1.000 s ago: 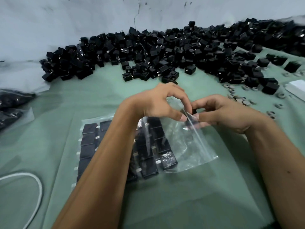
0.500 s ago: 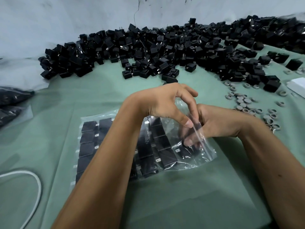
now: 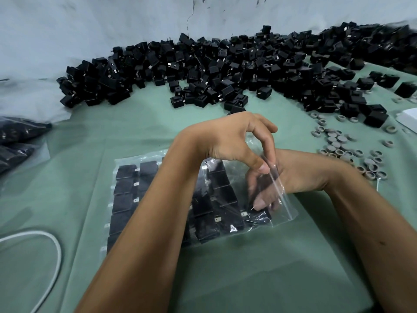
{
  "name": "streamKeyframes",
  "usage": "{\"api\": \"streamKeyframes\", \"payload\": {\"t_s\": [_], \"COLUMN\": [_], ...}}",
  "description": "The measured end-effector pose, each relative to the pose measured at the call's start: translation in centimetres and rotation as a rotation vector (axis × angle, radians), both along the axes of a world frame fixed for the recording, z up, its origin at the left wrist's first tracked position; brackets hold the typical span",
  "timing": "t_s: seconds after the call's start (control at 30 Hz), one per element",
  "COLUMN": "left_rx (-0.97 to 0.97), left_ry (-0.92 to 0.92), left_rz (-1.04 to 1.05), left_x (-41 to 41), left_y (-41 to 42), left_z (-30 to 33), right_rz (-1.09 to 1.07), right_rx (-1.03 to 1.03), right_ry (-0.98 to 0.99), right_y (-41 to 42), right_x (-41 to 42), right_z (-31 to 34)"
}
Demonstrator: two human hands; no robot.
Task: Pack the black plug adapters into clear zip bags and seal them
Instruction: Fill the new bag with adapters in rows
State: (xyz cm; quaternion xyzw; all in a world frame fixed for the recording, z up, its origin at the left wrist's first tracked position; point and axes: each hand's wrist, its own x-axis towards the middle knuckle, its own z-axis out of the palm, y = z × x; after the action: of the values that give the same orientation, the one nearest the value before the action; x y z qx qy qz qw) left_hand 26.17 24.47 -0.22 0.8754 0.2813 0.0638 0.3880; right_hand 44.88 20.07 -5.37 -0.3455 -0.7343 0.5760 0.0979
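Now right hand (image 3: 291, 177) deeper inside clear zip bag (image 3: 234, 175), fingers setting adapter (image 3: 259, 214); left hand (image 3: 234, 141) grip pinching bag's upper lip as before.

Single head view — looks forward-down, close over table (image 3: 225, 279), toward wall (image 3: 112, 30).
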Motion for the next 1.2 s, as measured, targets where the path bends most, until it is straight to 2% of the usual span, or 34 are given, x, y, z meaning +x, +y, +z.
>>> {"api": "streamKeyframes", "payload": {"t_s": [0.2, 0.27, 0.47, 0.57, 0.63, 0.7, 0.8, 0.87, 0.97, 1.1, 1.2], "left_rx": [0.009, 0.016, 0.037, 0.032, 0.029, 0.030, 0.050, 0.074, 0.096, 0.078, 0.073], "left_ry": [-0.015, -0.016, -0.022, -0.005, 0.001, 0.008, 0.005, -0.005, -0.006, 0.004, 0.018], "left_rz": [0.030, 0.046, 0.064, 0.098, 0.110, 0.119, 0.121, 0.137, 0.165, 0.180, 0.203], "left_x": [-0.1, -0.2, -0.2, -0.4, -0.7, -0.8, -1.3, -1.6, -1.7, -1.6, -1.5], "left_y": [-0.1, -0.1, 0.0, 0.5, 0.6, 0.7, 0.9, 1.0, 1.0, 0.9, 0.9], "left_z": [0.0, 0.0, -0.4, -0.8, -1.0, -1.0, -0.9, -0.7, -0.4, -0.4, -0.5], "right_rz": [-0.015, -0.080, -0.783, -0.978, -0.935, -0.762, -0.559, -0.563, -0.697, -0.980, -0.872], "right_rx": [0.049, 0.072, 0.233, 0.386, 0.606, 0.774, 0.852, 0.886, 0.828, 0.600, 0.320], "right_ry": [-0.012, 0.012, 0.141, 0.014, -0.240, -0.458, -0.565, -0.514, -0.396, -0.155, 0.153], "right_y": [0.3, 0.4, 3.1, 6.3, 8.5, 10.3, 11.8, 11.9, 10.4, 6.4, 3.2], "right_x": [0.9, 1.8, 2.2, 0.2, -0.6, -1.1, -1.7, -1.5, -0.6, 0.5, 0.7], "right_z": [0.2, 0.4, -0.5, -1.5, -1.8, -1.7, -1.3, -1.2, -0.9, -0.6, -0.2]}}
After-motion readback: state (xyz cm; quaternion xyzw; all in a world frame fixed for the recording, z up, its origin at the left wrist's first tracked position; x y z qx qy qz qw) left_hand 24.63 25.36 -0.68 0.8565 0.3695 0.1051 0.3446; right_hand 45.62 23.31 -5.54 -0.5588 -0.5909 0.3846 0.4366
